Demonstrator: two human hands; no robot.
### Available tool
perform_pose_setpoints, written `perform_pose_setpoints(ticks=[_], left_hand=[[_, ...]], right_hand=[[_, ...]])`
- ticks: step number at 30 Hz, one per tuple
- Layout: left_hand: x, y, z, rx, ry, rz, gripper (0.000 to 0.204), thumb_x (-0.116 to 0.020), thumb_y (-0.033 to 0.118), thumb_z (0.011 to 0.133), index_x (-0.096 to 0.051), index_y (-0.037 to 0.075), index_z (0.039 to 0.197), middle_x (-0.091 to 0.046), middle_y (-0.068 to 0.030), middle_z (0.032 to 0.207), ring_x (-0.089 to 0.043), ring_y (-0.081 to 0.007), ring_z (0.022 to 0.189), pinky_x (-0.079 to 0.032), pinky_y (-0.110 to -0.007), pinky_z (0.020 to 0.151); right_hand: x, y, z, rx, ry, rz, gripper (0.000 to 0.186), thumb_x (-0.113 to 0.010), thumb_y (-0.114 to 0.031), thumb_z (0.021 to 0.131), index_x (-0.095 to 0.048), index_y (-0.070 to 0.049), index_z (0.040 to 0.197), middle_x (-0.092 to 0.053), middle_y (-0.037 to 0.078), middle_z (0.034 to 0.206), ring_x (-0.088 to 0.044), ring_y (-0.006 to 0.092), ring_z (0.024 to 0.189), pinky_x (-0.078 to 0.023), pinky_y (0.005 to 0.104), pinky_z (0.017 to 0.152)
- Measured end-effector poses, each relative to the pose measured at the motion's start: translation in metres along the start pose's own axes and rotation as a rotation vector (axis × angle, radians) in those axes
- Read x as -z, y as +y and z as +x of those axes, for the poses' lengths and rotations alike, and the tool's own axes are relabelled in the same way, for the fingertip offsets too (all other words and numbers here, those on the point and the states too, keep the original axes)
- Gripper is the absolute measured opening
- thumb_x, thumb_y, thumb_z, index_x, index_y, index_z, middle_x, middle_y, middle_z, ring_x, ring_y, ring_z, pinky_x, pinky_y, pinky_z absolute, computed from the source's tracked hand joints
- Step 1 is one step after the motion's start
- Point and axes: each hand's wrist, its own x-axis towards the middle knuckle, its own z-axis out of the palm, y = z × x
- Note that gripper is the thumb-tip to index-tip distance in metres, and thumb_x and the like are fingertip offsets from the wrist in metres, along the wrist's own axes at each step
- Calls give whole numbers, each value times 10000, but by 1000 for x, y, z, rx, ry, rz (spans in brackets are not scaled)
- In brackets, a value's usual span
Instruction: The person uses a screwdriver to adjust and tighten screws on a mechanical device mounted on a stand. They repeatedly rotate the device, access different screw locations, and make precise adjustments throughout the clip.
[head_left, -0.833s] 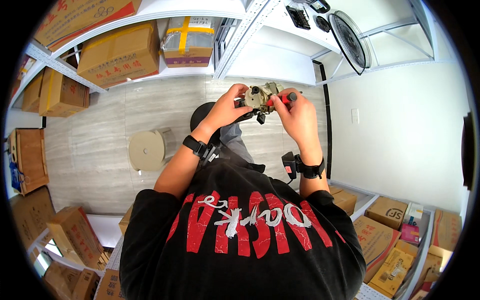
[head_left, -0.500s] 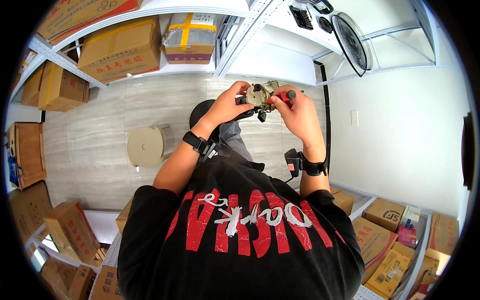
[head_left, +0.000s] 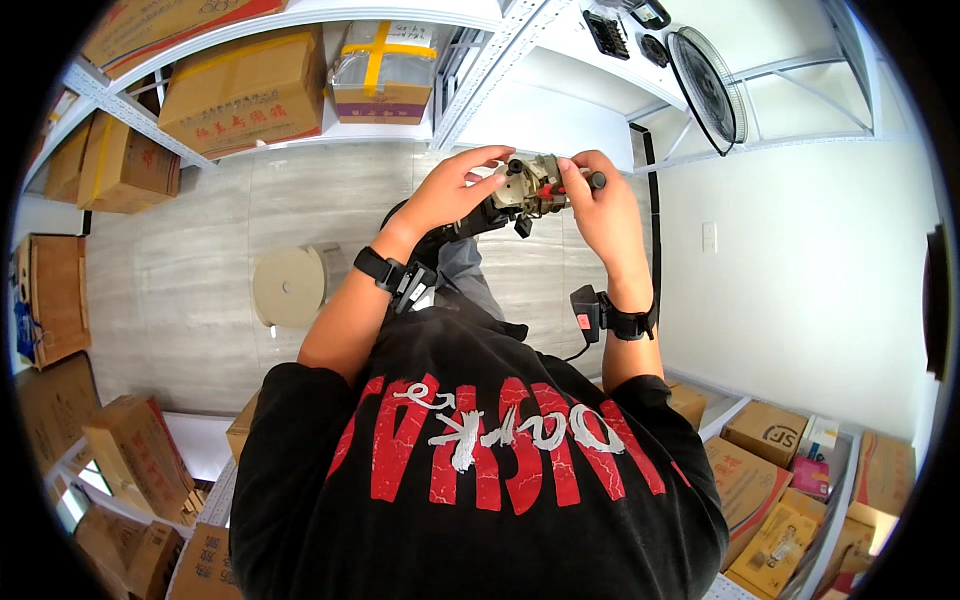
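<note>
A beige-and-black mechanical assembly (head_left: 515, 190) is held out in front of me at the upper middle, with a dark knob on top and black parts below. My left hand (head_left: 462, 185) curls around its left side, thumb against the body and fingers along the upper left. My right hand (head_left: 605, 210) grips a red tool (head_left: 552, 191) with a dark end at the assembly's right side, its thumb raised over the tool. Part of the tool is hidden by the fingers. I cannot make out whether its tip is in contact with the assembly.
Shelves (head_left: 280, 12) with cardboard boxes (head_left: 240, 90) run along the upper left. A beige round stool (head_left: 285, 285) stands left of my legs. A black fan guard (head_left: 705, 90) sits at upper right beside a white wall (head_left: 790, 250). More boxes (head_left: 760, 430) lie on lower shelves.
Both hands and the assembly have moved slightly up, away from my body. My left fingers have stretched along the top, and my right thumb has shifted up over the red tool.
</note>
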Motion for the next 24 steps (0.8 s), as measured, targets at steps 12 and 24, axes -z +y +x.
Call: perform_pose_setpoints(ticks=[12, 24], left_hand=[[-7, -1, 17, 145, 86, 24, 269, -695, 210, 956, -715, -17, 1099, -738, -68, 1023, -666, -147, 991, -510, -291, 893], [-8, 2, 8, 124, 113, 74, 289, -679, 241, 971, -720, -9, 1112, -748, -75, 1028, -675, -139, 976, -516, -290, 883]], right_hand=[[18, -12, 3, 128, -206, -142, 291, -697, -293, 922, -688, -6, 966, -671, 132, 681, -643, 266, 620, -498, 355, 614], [18, -23, 2, 220, -171, -180, 229, -713, -233, 896, -653, -13, 875, -667, 145, 681, -653, 309, 627, -501, 391, 616]])
